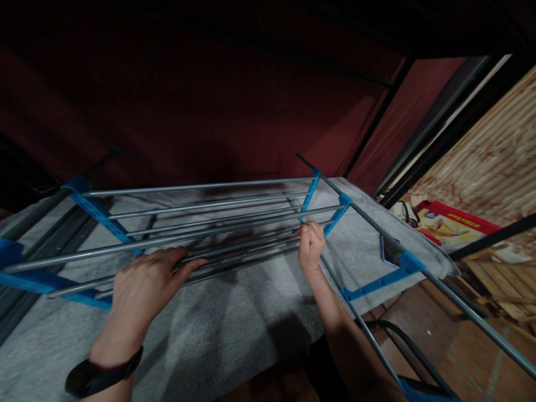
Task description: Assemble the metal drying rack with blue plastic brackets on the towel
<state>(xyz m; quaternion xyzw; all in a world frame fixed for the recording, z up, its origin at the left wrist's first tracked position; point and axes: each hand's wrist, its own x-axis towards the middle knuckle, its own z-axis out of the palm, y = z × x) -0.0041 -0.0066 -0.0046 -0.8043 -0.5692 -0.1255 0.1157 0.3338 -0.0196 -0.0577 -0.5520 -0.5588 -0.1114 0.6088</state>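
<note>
A folding clothes drying rack with grey metal rods and blue plastic joints lies across a grey towel. My left hand, with a black band on its wrist, rests on the nearest rods at the left, its fingers laid over them and partly curled. My right hand is closed in a fist round a rod near a blue joint at the rack's right side.
A side frame of the rack runs off to the lower right. A dark phone-like object lies on the towel's right part. A red and yellow box and wooden slats sit at the right. A dark red wall stands behind.
</note>
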